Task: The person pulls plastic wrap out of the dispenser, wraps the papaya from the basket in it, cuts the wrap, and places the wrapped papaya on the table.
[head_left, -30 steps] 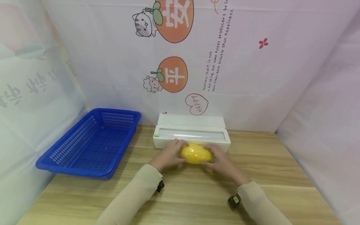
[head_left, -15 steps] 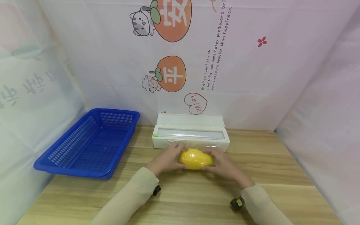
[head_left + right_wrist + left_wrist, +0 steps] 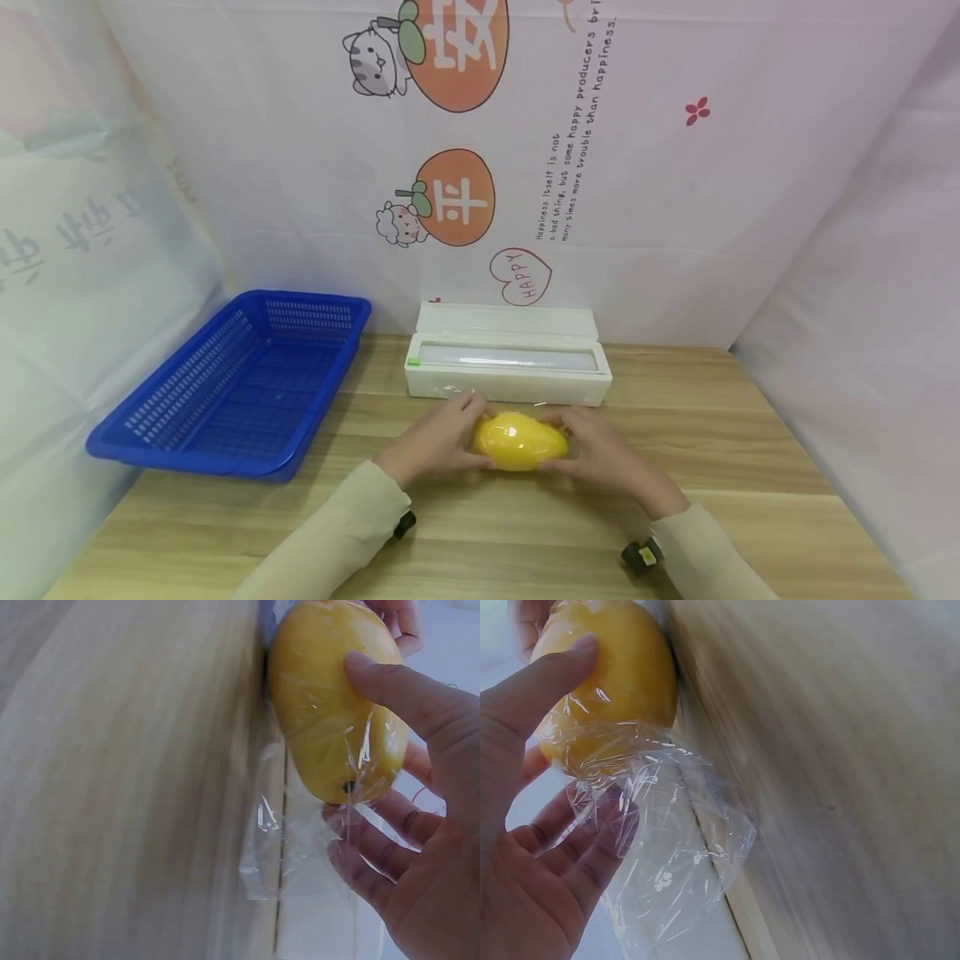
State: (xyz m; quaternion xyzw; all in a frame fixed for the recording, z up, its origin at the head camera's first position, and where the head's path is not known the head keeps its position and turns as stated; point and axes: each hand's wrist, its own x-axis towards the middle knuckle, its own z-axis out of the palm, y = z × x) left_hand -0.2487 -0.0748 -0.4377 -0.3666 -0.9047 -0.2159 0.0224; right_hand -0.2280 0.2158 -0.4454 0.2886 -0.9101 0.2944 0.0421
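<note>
A yellow mango [image 3: 517,443] lies between my two hands over the wooden table, with clear plastic wrap [image 3: 679,847] around it. My left hand [image 3: 444,442] grips its left end, the thumb on the near side. The other end is held by my right hand [image 3: 600,454], whose thumb presses the film against the skin. In the right wrist view a dark stem spot shows at the mango's tip, and loose film [image 3: 270,847] hangs past it. Whether the mango touches the table is hard to tell.
Behind the hands stands a white cling film box [image 3: 510,386], lid raised, a roll [image 3: 510,357] inside and a green slider at its left. To the left sits a blue basket [image 3: 296,442]. Printed cloth walls enclose the wooden table [image 3: 517,550] at the back and sides.
Both hands have drawn the mango toward the person, away from the white box. The grip on it stays the same. The basket and box stand where they were.
</note>
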